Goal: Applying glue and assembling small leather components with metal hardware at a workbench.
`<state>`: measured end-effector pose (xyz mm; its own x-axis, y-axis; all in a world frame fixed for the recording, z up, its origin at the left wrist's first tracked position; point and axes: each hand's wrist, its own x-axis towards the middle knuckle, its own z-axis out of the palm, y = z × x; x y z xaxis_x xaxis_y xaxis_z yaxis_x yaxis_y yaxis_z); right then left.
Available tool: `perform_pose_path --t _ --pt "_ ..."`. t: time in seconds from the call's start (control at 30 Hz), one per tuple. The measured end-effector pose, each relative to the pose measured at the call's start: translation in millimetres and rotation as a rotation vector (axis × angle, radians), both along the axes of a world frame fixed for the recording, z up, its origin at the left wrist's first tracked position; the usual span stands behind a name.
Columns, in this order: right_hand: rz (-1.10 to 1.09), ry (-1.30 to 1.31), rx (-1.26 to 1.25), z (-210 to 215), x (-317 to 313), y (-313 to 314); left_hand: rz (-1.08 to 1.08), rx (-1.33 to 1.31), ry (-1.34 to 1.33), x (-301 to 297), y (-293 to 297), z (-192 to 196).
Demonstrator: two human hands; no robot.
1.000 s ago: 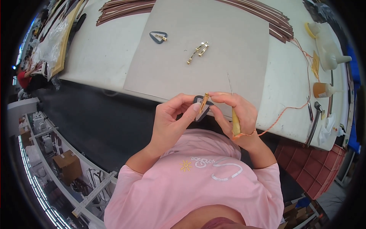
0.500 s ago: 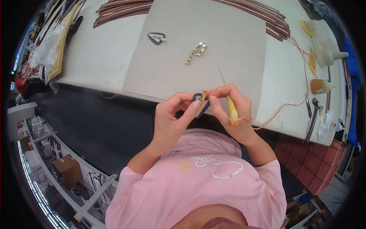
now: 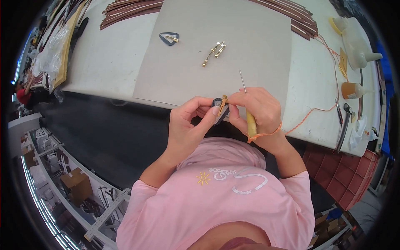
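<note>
My left hand (image 3: 187, 127) is closed, its thumb and fingers pinching a small dark piece (image 3: 223, 116) with a ribbed roll at its top. A gold metal clasp (image 3: 223, 101) stands up from that piece. My right hand (image 3: 264, 112) is closed around an awl (image 3: 251, 123) with a yellowish handle, its thin metal point rising past the knuckles. The thumb and forefinger of that hand also meet beside the clasp, and their exact grip is hidden. Beyond my hands, several loose gold clasps (image 3: 216, 52) lie near a dark-edged triangular piece (image 3: 162, 39) bearing another clasp.
A grey board (image 3: 183, 71) covers the middle of the white table (image 3: 112, 66). Bundled brown strips (image 3: 129, 14) lie at its far side. Right of it stand an amber bottle (image 3: 350, 90) and a white jug (image 3: 354, 46). An orange cord (image 3: 308, 114) runs near my right wrist.
My right hand has turned, bringing its back more into view, and the awl stands more upright. My left hand keeps its pinch on the dark piece.
</note>
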<state>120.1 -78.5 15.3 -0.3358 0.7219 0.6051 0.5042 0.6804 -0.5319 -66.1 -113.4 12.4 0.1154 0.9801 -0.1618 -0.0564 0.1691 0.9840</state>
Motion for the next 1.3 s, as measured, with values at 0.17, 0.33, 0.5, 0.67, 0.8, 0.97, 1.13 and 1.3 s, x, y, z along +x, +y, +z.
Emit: perform_pose_path --t 0.17,0.33,0.5,0.67,0.8,0.97,1.13,1.3 --pt "-0.006 0.151 -0.742 12 4 -4 -0.001 0.193 0.165 4 0 -6" --pt "-0.112 0.369 -0.485 -7 -8 -15 0.120 0.039 -0.179 8 7 -7" --pt "-0.116 0.179 0.018 -22 -5 -22 0.191 0.053 -0.183 13 8 -5" --pt "-0.138 0.202 -0.006 -19 -19 -21 0.218 0.115 -0.136 22 6 -7" --pt "-0.108 0.197 -0.019 -21 -21 -19 0.180 0.136 -0.138 26 5 -5" --pt "-0.123 0.217 -0.090 -20 -18 -19 0.132 0.147 -0.143 26 6 -13" --pt "-0.154 0.565 -0.530 -24 -14 -25 0.114 0.055 -0.113 22 12 -12" --pt "-0.003 0.618 -0.691 -19 -13 -30 0.099 0.039 -0.321 24 14 -15"
